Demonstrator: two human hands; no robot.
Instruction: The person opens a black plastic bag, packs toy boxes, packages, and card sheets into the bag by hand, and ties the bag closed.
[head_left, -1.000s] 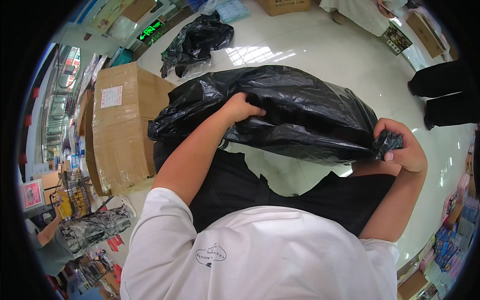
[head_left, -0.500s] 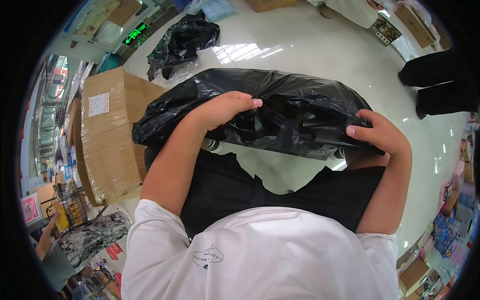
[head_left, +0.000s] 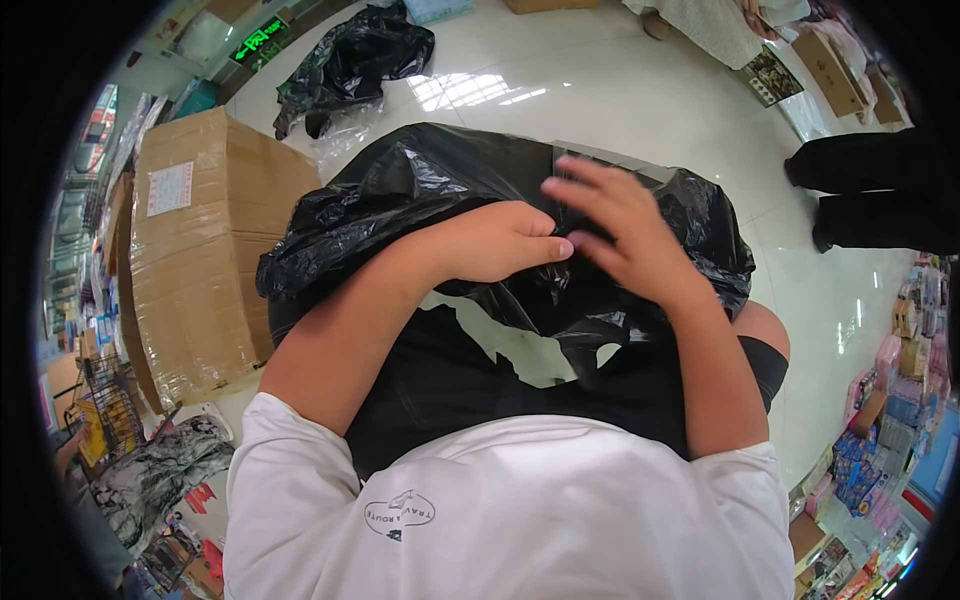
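A large black plastic bag [head_left: 350, 225] lies across my lap, crumpled and shiny, its contents hidden. My left hand [head_left: 495, 242] is closed on gathered plastic near the middle of the bag, thumb pointing right. Close beside that thumb is my right hand [head_left: 620, 235], slightly blurred, with its fingers spread over the bag and nothing visible in them. Loose folds of the black plastic hang below both hands between my knees.
To the left stands a big taped cardboard box [head_left: 205, 270] with a white label. Another crumpled black bag [head_left: 365, 65] lies on the tiled floor ahead. A person's dark-trousered legs [head_left: 870, 190] are at the right, near shelves of packaged goods [head_left: 880, 430].
My right hand has let go of the bag's right side and moved left beside my left hand. My left hand has shifted slightly right and down, pulling the plastic closer.
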